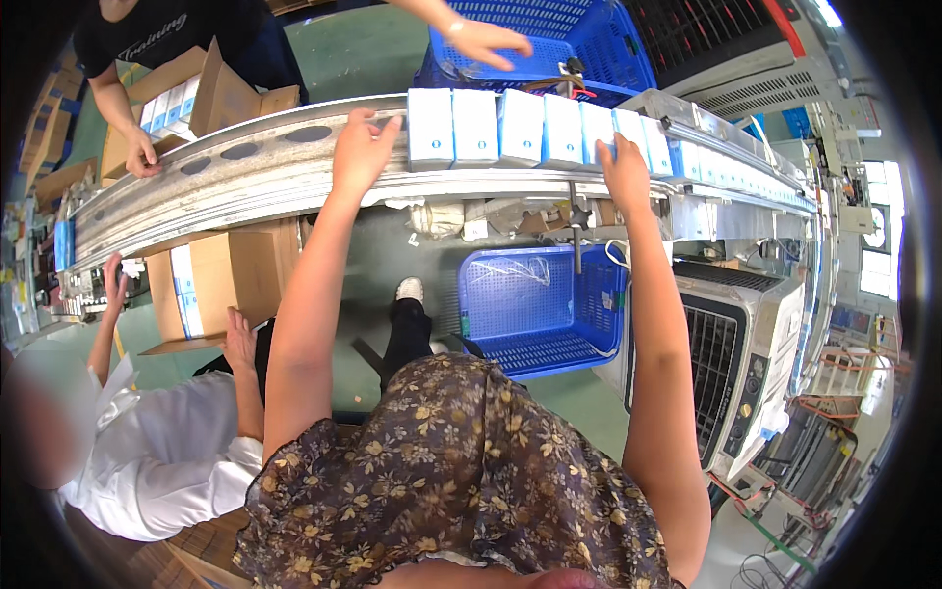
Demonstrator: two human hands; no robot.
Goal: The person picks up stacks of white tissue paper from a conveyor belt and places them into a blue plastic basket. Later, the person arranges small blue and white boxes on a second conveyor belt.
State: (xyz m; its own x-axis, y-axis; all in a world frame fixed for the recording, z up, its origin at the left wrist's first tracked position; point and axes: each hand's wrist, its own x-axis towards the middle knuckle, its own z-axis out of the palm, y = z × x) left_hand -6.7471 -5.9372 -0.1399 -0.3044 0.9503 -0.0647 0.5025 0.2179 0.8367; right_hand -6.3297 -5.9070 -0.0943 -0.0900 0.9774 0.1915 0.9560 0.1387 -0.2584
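A row of several small white and blue boxes (476, 128) stands upright along a narrow conveyor (245, 187) in front of me. My left hand (363, 155) is over the belt just left of the row, fingers apart, thumb side close to the end box; whether it touches is hard to tell. Toward the row's right end, my right hand (625, 177) has its stretched fingers against the fronts of the boxes. Neither hand is wrapped round a box. The fingertips of the right hand partly cover the box faces.
Further right, more boxes (731, 169) run between guide rails. Below the conveyor is a blue basket (540, 363), beside an air cooler (716, 373). Another blue crate (608, 49) stands behind. Co-workers are by open cartons (235, 275) at left; one co-worker's hand (491, 44) reaches over the far side.
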